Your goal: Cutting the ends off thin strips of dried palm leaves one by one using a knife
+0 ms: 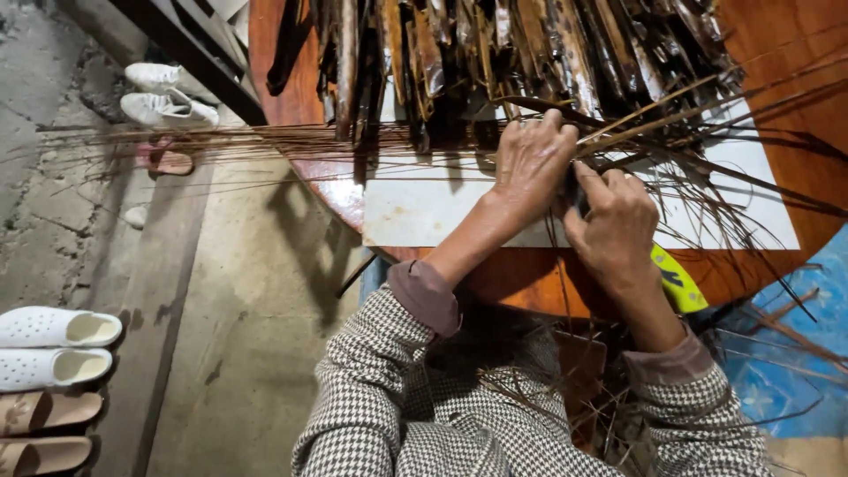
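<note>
Far left on the concrete floor [238, 336]: white sneakers [168, 93] at the far edge, white clogs [55, 344] and tan slippers [44, 433] near you. None of it crowds your hands.

A fan of long thin brown stalks [265, 141] runs out leftward past the edge of the round red-brown table [291, 53], stiff and wiry. Across the far side lies a heap of dark, flat, glossy bark strips [495, 44], overhanging the white sheet [424, 208] under your work.

Your left hand [530, 163] is curled knuckles up, fingers closed over the stalks where they bunch. Your right hand [618, 225] touches it, thumb and fingers pinching a small dark object at that same bunch; what it is, you cannot tell. Stalks splay rightward. A yellow-green tool [676, 278] lies just right of your right wrist.
</note>
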